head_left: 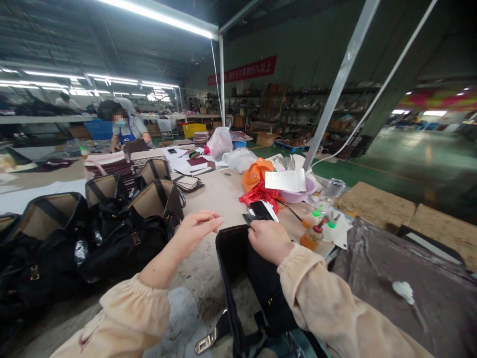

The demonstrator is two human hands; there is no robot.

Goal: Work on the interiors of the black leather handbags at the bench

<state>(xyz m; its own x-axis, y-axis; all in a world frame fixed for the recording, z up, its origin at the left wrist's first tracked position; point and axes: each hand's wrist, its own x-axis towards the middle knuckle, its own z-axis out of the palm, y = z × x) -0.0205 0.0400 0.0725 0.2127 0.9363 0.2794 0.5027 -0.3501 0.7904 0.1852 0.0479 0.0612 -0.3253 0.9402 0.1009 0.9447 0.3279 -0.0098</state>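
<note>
A black bag stands in front of me, its top gaping and its inside showing. My right hand is at its far rim, closed around a small dark tool that looks like scissors; most of it is hidden in my fist. My left hand hovers just left of the rim, fingers stretched forward and loosely together, with nothing visible in them. A black strap with a metal clasp hangs out at the bag's near left side.
Several black bags with tan linings crowd the left of the table. Beyond lie stacked dark panels, white plastic bags and an orange bag. Bottles stand to the right, near a metal post. A masked co-worker sits opposite.
</note>
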